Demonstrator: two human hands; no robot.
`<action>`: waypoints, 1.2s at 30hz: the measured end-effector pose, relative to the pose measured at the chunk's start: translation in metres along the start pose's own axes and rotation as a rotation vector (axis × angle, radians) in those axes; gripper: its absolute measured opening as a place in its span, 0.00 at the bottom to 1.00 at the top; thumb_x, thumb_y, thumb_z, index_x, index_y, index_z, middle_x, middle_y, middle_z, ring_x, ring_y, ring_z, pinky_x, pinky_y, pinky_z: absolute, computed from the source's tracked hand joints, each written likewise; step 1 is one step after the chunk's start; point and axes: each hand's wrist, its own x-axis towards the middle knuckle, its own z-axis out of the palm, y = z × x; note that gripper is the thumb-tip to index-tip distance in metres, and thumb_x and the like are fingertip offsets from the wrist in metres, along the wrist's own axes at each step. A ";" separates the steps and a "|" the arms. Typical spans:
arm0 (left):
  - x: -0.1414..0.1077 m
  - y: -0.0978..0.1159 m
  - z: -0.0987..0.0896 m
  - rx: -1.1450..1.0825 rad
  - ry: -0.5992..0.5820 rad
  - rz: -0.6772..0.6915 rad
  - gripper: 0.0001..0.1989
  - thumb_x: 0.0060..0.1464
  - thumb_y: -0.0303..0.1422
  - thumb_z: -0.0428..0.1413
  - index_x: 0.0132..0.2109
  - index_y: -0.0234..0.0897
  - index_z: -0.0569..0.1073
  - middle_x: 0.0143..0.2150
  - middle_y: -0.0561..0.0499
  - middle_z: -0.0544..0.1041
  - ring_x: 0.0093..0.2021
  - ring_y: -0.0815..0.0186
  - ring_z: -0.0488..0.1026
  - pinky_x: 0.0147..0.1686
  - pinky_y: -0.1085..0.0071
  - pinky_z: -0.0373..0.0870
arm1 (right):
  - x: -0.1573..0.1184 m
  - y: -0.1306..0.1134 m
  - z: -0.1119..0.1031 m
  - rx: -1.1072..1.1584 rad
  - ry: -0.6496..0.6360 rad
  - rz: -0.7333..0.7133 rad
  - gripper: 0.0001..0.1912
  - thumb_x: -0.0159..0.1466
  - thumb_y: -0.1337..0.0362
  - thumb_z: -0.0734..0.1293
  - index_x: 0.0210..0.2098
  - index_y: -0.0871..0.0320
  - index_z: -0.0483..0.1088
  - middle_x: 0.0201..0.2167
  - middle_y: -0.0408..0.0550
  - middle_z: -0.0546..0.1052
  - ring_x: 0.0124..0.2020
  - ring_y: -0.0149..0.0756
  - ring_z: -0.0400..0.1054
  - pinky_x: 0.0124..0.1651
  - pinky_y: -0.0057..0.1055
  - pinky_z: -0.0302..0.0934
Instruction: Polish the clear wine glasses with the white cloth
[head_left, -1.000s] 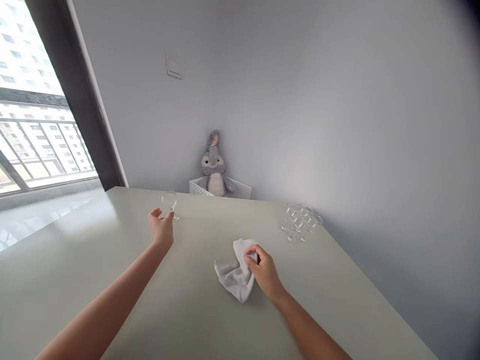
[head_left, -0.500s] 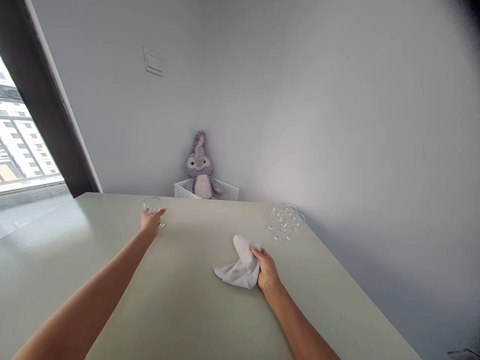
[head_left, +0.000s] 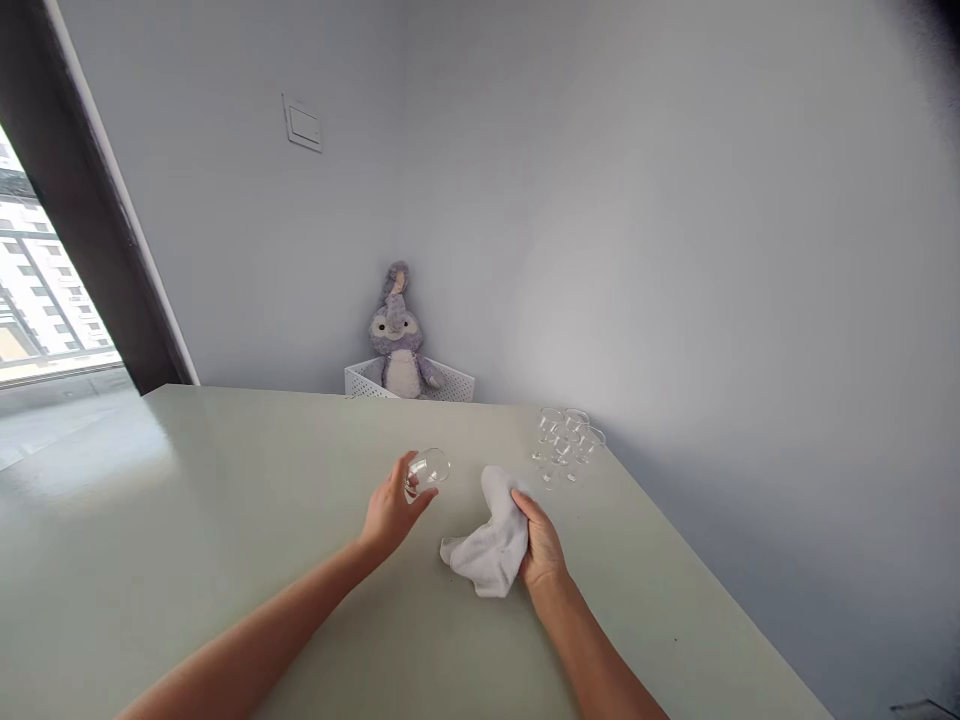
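Observation:
My left hand (head_left: 394,510) is closed around a clear stemmed glass (head_left: 431,468), which is tilted with its rim toward the right. The fingers and palm hide its stem and foot. Just to the right, my right hand (head_left: 541,538) grips a crumpled white cloth (head_left: 491,545) between thumb and fingers. The cloth droops to the left over the tabletop, close to the glass but apart from it.
Several clear stemmed glasses (head_left: 568,437) stand grouped at the right edge of the pale table (head_left: 345,640). Beyond the far edge, a plush rabbit (head_left: 401,345) sits in a white perforated basket (head_left: 457,383). Grey walls meet behind it; a window is at left.
My left hand has carried the glass from the far left of the table to the middle, tilting it. My right hand and the cloth have shifted slightly right.

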 end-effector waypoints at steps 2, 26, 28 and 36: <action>-0.008 0.002 0.006 0.027 0.007 0.057 0.26 0.51 0.42 0.51 0.55 0.44 0.54 0.34 0.54 0.69 0.30 0.67 0.69 0.33 0.69 0.65 | -0.003 -0.006 0.006 0.036 0.011 0.045 0.14 0.48 0.58 0.71 0.31 0.56 0.67 0.22 0.40 0.70 0.21 0.29 0.63 0.22 0.25 0.57; -0.023 0.009 -0.013 0.423 -0.023 0.656 0.23 0.51 0.25 0.49 0.56 0.36 0.59 0.35 0.46 0.72 0.37 0.60 0.68 0.44 0.58 0.59 | -0.018 0.022 0.041 -0.579 -0.566 0.096 0.10 0.52 0.59 0.68 0.30 0.60 0.71 0.19 0.42 0.72 0.19 0.31 0.68 0.20 0.24 0.61; -0.020 0.010 -0.018 0.499 0.031 0.692 0.22 0.53 0.25 0.48 0.56 0.39 0.60 0.35 0.46 0.73 0.40 0.60 0.68 0.49 0.55 0.54 | -0.014 0.022 0.036 -0.465 -0.519 0.161 0.13 0.52 0.58 0.69 0.30 0.61 0.70 0.18 0.42 0.73 0.18 0.31 0.67 0.18 0.24 0.59; -0.012 0.019 -0.032 0.128 -0.320 0.536 0.18 0.54 0.42 0.49 0.49 0.39 0.69 0.25 0.52 0.72 0.26 0.68 0.66 0.30 0.71 0.60 | -0.019 -0.019 0.021 -0.638 -0.703 0.095 0.13 0.50 0.61 0.70 0.33 0.61 0.73 0.25 0.43 0.74 0.25 0.32 0.67 0.25 0.26 0.61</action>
